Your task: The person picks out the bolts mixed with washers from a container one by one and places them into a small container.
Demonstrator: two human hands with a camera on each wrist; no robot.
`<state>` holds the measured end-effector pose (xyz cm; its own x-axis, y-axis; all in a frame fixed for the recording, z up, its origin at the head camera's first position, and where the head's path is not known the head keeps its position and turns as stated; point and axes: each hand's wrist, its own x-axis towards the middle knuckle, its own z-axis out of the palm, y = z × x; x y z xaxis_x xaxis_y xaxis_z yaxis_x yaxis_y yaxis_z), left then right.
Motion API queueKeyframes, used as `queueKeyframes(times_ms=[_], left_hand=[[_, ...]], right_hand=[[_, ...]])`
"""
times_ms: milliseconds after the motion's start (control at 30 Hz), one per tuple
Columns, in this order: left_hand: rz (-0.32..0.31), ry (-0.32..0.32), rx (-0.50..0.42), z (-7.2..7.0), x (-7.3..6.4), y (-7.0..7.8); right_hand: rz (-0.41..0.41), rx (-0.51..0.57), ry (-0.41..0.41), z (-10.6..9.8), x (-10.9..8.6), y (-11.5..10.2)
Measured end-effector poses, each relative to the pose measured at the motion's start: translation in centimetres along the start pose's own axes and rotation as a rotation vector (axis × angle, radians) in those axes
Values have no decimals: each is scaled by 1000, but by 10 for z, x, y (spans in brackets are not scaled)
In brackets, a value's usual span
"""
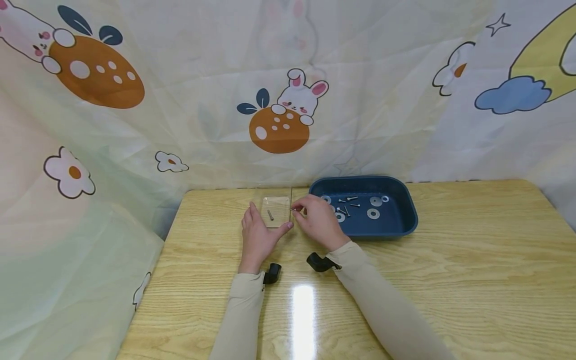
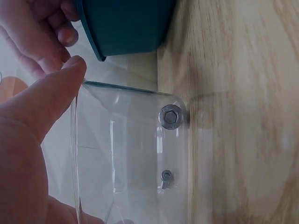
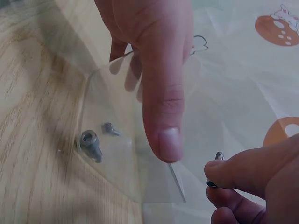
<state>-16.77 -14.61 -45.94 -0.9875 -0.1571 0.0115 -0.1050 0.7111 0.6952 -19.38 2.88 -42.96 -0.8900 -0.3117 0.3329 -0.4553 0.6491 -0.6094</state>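
Note:
My left hand [image 1: 260,240] holds a clear plastic box [image 1: 281,212], its thumb over the near right corner of the rim and its fingers along the left side. Inside the box lie two socket-head bolts, a larger bolt [image 2: 170,116] and a smaller bolt [image 2: 167,176]. My right hand [image 1: 319,220] pinches another small bolt [image 3: 219,156] between thumb and fingers, thread end up, just outside the right rim of the box. Close by, the same hand overlaps the left end of a dark blue tray [image 1: 393,222] in the head view.
In the tray lie several loose screws [image 1: 352,198] and flat washers [image 1: 373,214]. A printed cloth [image 1: 216,120] hangs behind the back edge of the wooden table [image 1: 450,270]. Black wrist cameras [image 1: 320,262] sit on both sleeves.

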Motion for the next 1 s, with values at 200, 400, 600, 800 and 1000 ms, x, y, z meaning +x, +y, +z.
queueKeyframes(times_ms=[200,400,600,800,1000], left_hand=[[11,2,5,0,1,0],[13,6,1,1,0,-1],[4,7,0,1,0,-1],[6,8,12,1,0,-1],[15,7,15,1,1,0]], right_hand=[[-8,-3,-12,6,5,-1],[-13,-44,-29,10,8,-4],[8,-68,-52,11,10,-6],[29,-98,-67,14,12,-7],[40,-119,-76,15,12,-7]])
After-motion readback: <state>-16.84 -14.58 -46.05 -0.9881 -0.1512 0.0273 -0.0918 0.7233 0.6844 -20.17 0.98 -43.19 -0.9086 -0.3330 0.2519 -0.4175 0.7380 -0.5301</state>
